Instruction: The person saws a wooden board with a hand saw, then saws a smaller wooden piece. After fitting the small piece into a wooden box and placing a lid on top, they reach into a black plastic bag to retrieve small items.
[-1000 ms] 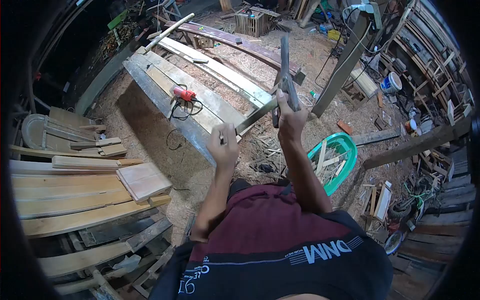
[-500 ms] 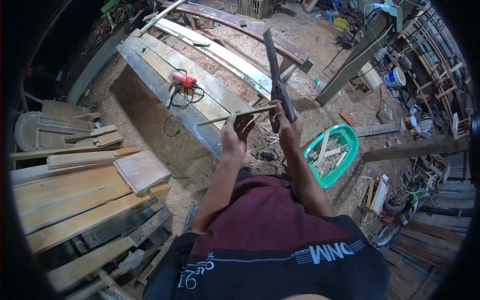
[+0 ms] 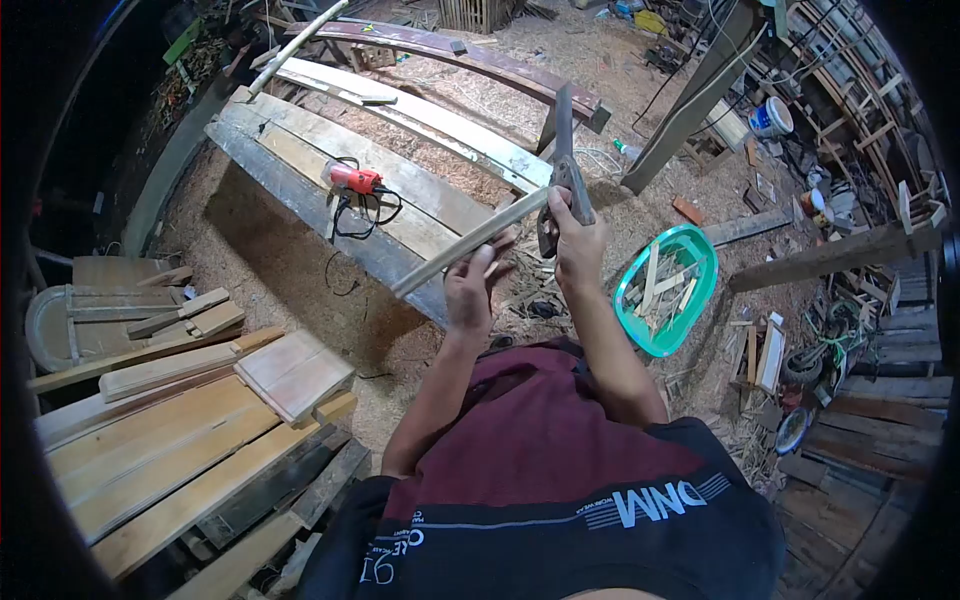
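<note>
Fingers of the left hand [image 3: 470, 292] are closed around a wooden strip [image 3: 425, 273], slanted at frame centre, in front of the desk [image 3: 300, 160]. Right hand [image 3: 578, 240] fingers are wrapped around a saw [image 3: 562, 130], blade upright; the handle is largely hidden by the grip.

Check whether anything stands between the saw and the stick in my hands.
Nothing visible does. The left hand holds the wooden stick, and its upper end reaches the saw just above the right hand, which grips the handle. Whether they touch is unclear.
</note>
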The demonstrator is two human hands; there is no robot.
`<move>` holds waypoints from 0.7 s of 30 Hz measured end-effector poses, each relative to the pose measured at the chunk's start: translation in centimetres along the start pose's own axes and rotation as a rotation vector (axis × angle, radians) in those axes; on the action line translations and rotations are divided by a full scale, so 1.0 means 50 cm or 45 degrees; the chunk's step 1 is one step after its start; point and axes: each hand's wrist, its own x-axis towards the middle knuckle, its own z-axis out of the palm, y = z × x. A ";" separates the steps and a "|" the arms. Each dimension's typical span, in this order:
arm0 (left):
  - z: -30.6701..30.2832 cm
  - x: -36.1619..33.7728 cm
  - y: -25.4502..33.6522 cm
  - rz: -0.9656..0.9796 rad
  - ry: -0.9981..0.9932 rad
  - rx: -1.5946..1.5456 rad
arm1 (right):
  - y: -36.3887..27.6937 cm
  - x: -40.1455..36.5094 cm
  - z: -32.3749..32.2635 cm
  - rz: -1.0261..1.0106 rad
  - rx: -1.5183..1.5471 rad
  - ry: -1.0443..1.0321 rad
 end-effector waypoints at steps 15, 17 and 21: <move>-0.098 0.150 -0.142 0.365 -0.391 1.132 | 0.176 0.089 -0.031 0.106 -0.543 -0.200; -0.124 0.198 -0.198 0.419 -0.367 1.358 | 0.208 0.094 -0.036 0.003 -0.625 -0.162; -0.256 0.326 -0.387 0.027 -0.300 1.701 | 0.385 0.114 -0.157 0.079 -0.804 -0.056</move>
